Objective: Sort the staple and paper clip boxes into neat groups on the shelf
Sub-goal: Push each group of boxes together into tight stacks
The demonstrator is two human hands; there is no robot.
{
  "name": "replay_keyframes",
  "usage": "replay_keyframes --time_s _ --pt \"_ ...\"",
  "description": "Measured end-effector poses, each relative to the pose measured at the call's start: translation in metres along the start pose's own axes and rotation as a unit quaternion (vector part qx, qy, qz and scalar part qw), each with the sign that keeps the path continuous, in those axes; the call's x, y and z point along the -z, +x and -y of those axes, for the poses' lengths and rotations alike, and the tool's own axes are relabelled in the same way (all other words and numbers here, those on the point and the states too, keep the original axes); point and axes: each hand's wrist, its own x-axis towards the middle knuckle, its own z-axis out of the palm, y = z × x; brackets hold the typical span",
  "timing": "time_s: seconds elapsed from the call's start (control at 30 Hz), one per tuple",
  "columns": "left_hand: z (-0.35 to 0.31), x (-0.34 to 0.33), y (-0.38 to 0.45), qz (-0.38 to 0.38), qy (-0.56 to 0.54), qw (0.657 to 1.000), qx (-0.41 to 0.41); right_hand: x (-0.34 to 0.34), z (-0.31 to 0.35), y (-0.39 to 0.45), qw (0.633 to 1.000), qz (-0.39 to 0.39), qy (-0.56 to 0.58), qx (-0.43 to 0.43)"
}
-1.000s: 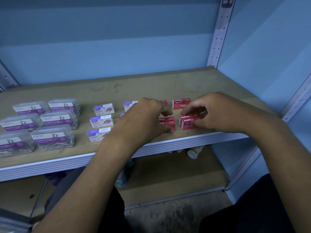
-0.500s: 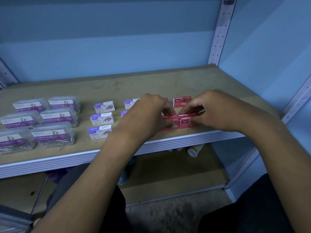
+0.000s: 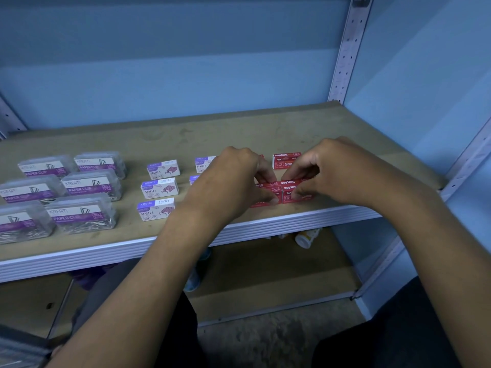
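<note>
Two hands work at the front right of the shelf (image 3: 265, 123), each pinching a small red staple box between thumb and fingertips: the left hand (image 3: 236, 176) on the left red box (image 3: 265, 193), the right hand (image 3: 326, 168) on the right red box (image 3: 291, 191). These boxes touch side by side near the shelf's front edge, apparently being squared against each other to form a tidy red group. A third red box (image 3: 285, 160) sits just behind them, apart. Purple-and-white staple boxes (image 3: 159, 188) stand in a spaced column at mid-shelf, with more partly hidden behind the left hand. Clear plastic paper clip cases (image 3: 82, 216) occupy the far left in two neat columns. Staple boxes are matte cardboard, rectangular and sharp-cornered; the cases are glossy with rounded corners, showing loose metal clips inside. Shelf board is dull, scuffed fibreboard with a ribbed metal lip.
</note>
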Motion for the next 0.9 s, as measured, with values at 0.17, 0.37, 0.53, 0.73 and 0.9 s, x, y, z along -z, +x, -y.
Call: replay_keyframes --time_s 0.17,0.37,0.53,0.73,0.9 --pt "0.0 0.0 0.0 0.004 0.002 1.0 0.004 0.0 -0.001 0.002 1.0 0.002 0.022 -0.008" --pt "-0.001 -0.001 -0.002 0.0 0.0 1.0 0.005 0.0 0.0 0.002 1.0 0.002 0.019 -0.006" --pt "0.002 0.004 -0.003 -0.033 -0.027 0.999 -0.002 0.008 -0.005 0.0 0.998 -0.04 0.039 0.023" --pt "0.009 0.005 0.01 -0.1 -0.013 0.995 0.017 0.007 -0.009 0.011 0.994 -0.09 0.053 0.034" --pt "0.016 -0.002 0.022 -0.097 0.04 0.994 0.04 -0.002 -0.012 0.028 0.995 -0.088 0.027 0.025"
